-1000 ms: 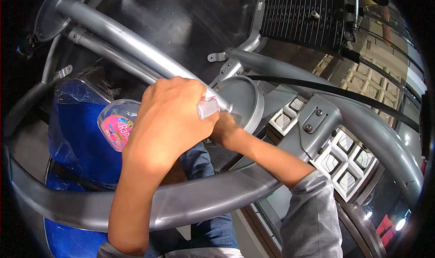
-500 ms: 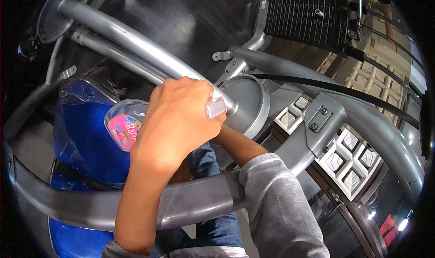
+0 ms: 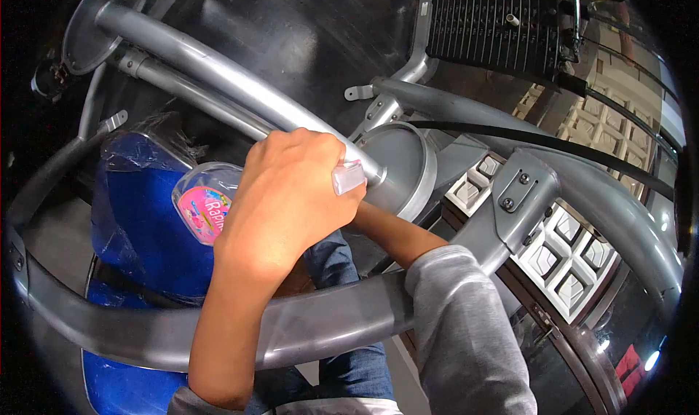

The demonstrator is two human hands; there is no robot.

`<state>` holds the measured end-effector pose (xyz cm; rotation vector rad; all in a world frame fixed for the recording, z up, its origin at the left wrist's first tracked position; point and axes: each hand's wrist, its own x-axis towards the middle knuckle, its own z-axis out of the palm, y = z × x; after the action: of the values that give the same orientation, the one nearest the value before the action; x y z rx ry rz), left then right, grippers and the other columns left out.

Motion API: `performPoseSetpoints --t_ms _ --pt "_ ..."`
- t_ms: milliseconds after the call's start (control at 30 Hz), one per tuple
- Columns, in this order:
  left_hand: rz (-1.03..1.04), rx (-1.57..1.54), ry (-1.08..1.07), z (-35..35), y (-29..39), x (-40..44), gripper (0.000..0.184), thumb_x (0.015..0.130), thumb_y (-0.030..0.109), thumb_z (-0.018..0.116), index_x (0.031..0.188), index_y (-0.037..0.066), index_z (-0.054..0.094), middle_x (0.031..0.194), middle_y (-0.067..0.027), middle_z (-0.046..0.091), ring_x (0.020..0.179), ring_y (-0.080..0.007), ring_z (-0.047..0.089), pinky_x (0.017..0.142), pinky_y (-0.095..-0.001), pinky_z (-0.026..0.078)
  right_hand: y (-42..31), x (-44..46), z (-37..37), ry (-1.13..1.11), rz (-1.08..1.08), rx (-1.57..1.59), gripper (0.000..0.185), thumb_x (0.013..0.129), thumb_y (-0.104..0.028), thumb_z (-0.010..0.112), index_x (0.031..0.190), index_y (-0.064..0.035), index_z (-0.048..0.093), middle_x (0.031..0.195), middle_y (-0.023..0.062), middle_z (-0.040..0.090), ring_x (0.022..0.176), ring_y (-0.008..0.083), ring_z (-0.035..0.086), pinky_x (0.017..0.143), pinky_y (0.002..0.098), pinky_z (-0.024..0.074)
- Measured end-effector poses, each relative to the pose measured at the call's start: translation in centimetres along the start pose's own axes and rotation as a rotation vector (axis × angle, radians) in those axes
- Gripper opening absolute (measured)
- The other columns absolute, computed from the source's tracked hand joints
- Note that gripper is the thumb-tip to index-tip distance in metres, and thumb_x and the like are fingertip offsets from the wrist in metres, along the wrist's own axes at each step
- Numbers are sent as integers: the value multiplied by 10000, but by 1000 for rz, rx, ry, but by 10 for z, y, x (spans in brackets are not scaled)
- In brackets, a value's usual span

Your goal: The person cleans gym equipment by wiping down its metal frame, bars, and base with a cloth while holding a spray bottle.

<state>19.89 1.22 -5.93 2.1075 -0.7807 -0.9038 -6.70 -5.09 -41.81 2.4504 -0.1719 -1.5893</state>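
Observation:
My left hand (image 3: 295, 189) is closed, its back towards me, over a clear bottle (image 3: 202, 215) with a pink label. The bottle's rounded body shows left of the hand. A small clear plastic piece (image 3: 349, 177), perhaps its nozzle or cap, sticks out on the right between thumb and forefinger. My right forearm (image 3: 397, 233) reaches in beneath the left hand, which hides the right hand and its fingers. Just beyond my hands runs a thick silver tube (image 3: 240, 87), ending at a round grey disc (image 3: 411, 175).
A curved grey frame bar (image 3: 328, 320) crosses beneath my forearms. Blue padding (image 3: 138, 226) in clear plastic wrap lies at left. A black weight stack (image 3: 495, 29) stands at upper right, with a black cable (image 3: 524, 137) below it. A bolted bracket (image 3: 518, 193) is at right.
The view has shifted slightly, so most things sit a little further right. My right forearm has moved slightly right and down. The left hand keeps its grip.

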Motion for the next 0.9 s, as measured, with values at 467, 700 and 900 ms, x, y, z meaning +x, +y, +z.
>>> performPoseSetpoints --t_ms 467,700,900 --pt "44 60 12 3 0 0 302 770 339 742 774 41 696 792 -193 670 803 -377 645 751 -447 505 126 -184 -205 126 -611 47 147 827 -209 684 955 -158 737 1033 34 712 1038 222 664 706 372 557" --pt "-73 71 -215 -2 12 8 288 758 287 733 820 6 726 825 -215 690 842 -377 672 810 -427 524 136 -219 -172 383 -897 -79 149 806 -172 621 871 -118 744 1017 0 684 1087 230 618 686 354 569" --pt "70 79 -74 9 4 2 310 726 300 756 810 4 725 805 -220 687 831 -383 670 798 -431 522 178 -238 -200 357 -953 -214 142 807 -154 617 855 -188 746 1162 -32 594 1157 238 543 701 323 584"
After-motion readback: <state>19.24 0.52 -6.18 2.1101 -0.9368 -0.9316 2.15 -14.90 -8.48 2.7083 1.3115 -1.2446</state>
